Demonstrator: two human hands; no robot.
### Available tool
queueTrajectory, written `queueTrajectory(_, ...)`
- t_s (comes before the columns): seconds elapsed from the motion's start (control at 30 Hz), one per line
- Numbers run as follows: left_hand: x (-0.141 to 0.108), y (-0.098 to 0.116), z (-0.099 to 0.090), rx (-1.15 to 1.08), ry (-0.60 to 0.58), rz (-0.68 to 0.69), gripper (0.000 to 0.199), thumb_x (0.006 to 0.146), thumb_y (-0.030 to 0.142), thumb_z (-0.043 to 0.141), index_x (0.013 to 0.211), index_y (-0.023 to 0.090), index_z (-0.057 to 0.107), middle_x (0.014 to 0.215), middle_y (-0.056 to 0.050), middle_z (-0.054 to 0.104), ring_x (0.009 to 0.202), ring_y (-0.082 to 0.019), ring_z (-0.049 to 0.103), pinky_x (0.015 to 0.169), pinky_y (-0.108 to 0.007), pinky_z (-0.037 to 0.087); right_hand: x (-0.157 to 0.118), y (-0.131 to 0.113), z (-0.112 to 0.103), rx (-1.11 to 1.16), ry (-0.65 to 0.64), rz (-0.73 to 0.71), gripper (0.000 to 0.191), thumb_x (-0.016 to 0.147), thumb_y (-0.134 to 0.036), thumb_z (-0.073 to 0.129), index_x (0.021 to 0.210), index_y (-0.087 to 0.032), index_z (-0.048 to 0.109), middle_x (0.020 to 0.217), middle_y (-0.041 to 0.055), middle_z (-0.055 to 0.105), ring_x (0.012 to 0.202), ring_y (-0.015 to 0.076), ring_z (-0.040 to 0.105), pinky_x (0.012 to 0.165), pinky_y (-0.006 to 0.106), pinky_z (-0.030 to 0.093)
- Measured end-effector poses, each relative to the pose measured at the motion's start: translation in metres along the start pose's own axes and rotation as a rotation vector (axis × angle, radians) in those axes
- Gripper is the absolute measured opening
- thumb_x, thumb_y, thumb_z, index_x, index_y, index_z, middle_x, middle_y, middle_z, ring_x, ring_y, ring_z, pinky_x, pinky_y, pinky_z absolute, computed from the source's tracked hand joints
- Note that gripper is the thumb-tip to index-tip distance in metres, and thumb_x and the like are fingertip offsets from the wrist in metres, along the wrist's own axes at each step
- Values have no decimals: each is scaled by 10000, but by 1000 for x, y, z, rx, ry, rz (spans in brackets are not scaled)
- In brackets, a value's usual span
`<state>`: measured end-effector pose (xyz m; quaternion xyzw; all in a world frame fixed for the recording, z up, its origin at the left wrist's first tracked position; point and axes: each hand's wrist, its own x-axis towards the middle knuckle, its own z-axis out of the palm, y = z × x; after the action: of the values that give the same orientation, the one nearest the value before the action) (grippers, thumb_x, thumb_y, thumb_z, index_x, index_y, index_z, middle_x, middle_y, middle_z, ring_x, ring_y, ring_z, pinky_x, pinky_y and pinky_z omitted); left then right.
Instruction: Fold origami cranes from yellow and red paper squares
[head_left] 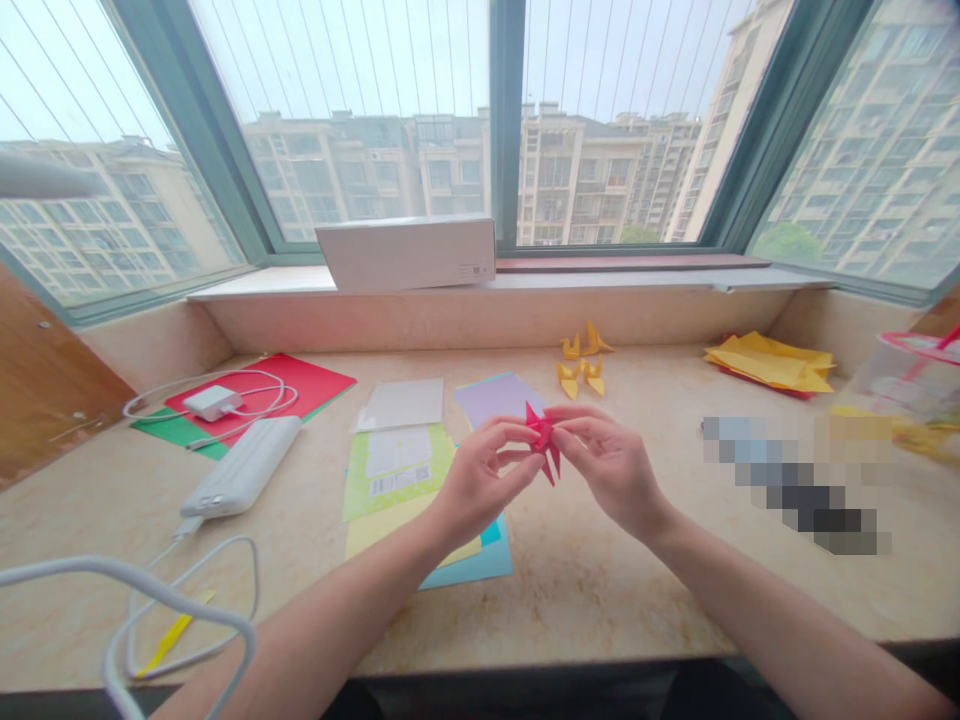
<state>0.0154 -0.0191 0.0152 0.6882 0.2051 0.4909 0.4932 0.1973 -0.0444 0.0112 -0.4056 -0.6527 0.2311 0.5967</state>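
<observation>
A small folded red paper piece (543, 436) with several pointed tips is held up over the middle of the counter. My left hand (491, 475) pinches its left side between thumb and fingers. On the other side, the thumb and fingers of my right hand (609, 462) close on its right edge. Two narrow points of the paper hang down between the hands, and one sticks up. Several folded yellow paper figures (592, 374) stand behind the hands, near the back wall of the counter.
Coloured sheets (465, 575) and a green packet (397, 468) lie at centre left. Further left are a white power bank (244, 467), cables, a charger (212, 402) and red sheets (319, 378). Yellow papers (772, 362) and a clear container (911, 385) sit right. A white box (409, 253) rests on the sill.
</observation>
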Motion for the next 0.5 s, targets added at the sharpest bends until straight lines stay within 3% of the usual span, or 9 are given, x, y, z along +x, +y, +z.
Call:
queueTrajectory(0.13, 1, -2, 1, 45, 109, -12, 125, 851, 266, 730, 852, 146, 696, 944, -73, 687, 899, -173, 678, 807, -294, 578, -3, -1, 8, 71, 27, -19, 104, 892, -315, 699, 893, -228, 755, 1049, 79, 711, 1023, 221, 672, 958, 411, 534)
queueTrajectory(0.3, 2, 0, 4, -83, 202, -106, 232, 799, 249, 784, 912, 169, 598, 850, -13, 708, 813, -142, 699, 768, -255, 553, -4, -2, 17, 258, 116, 25, 109, 848, -306, 741, 864, -227, 668, 984, 50, 684, 974, 193, 676, 922, 363, 558)
queueTrajectory(0.5, 5, 0, 3, -116, 213, -158, 294, 766, 267, 813, 946, 146, 615, 910, -50, 724, 835, -158, 702, 793, -285, 557, -4, 3, 15, 192, 87, 179, 285, 852, -372, 732, 1082, -225, 648, 936, 51, 708, 826, 186, 683, 772, 344, 580)
